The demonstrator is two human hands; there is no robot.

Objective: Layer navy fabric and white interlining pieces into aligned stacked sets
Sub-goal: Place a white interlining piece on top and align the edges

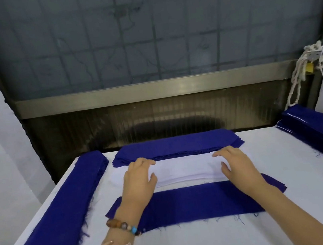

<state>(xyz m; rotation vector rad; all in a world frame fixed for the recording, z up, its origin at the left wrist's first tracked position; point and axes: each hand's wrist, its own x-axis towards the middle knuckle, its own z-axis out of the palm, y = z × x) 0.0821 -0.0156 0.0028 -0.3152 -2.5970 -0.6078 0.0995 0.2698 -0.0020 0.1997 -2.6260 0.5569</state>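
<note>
White-covered table carries navy stacks before a grimy window.

Head camera looks forward and down, close over the table (wide-angle, edges seemingly bowed).
</note>
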